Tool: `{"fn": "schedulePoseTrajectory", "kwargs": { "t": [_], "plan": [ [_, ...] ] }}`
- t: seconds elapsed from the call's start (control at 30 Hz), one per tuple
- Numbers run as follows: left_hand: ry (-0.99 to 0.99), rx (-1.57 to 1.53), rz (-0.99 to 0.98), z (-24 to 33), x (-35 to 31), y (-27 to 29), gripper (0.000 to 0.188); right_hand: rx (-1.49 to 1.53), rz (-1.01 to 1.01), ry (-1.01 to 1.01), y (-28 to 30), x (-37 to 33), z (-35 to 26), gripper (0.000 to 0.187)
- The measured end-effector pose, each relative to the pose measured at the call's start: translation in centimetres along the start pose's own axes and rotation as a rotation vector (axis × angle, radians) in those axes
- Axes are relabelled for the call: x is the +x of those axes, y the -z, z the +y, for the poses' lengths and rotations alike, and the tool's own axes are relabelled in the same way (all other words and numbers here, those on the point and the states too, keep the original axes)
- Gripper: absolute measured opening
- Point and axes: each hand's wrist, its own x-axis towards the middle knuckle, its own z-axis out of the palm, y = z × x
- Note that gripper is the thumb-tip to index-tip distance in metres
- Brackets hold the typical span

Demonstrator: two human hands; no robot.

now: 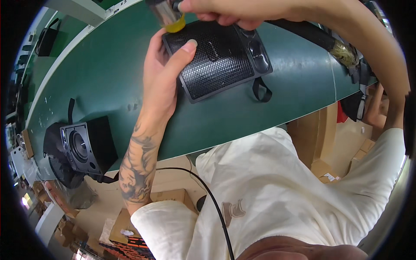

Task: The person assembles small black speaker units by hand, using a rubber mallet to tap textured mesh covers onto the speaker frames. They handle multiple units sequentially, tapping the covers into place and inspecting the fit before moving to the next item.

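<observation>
A black portable speaker (212,56) with a woven-look mesh grille lies tilted on the green bench, its glossy control strip on the right side and a strap loop (262,91) hanging from the near edge. My left hand (167,67) grips its left end, thumb on the grille and fingers hidden at the edge. Above the speaker's far left corner, my right hand (225,11) is closed round the dark handle of a mallet (167,15). The mallet's silver head is slightly blurred, and its yellow face points down, close to the corner; whether it touches cannot be told.
At the left of the green bench (121,121) stands a speaker box (86,147) with its round driver exposed, beside black mesh material. A thick black hose (307,34) crosses the far right. Cardboard boxes (173,197) sit below. Another person's arm (375,110) shows at right.
</observation>
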Motion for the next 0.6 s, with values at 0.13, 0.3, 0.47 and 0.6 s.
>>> {"fn": "schedulePoseTrajectory", "kwargs": {
  "t": [0.13, 0.3, 0.47, 0.6],
  "plan": [
    [0.002, 0.009, 0.021, 0.1, -0.5, -0.1, 0.056, -0.071, 0.099, 0.147, 0.1, 0.0, 2.4, 0.029],
    [-0.003, 0.015, -0.023, -0.1, 0.3, -0.8, 0.056, -0.428, 0.336, 0.280, -1.4, -2.2, 5.0, 0.031],
    [-0.054, 0.107, 0.052, -0.5, -0.4, -1.2, 0.047, -0.054, 0.205, 0.173, 0.0, -3.4, 2.6, 0.029],
    [0.028, -0.202, -0.055, -0.4, 0.5, -0.3, 0.043, -0.218, 0.335, 0.219, -2.2, -3.2, 3.4, 0.031]
  ]
}}
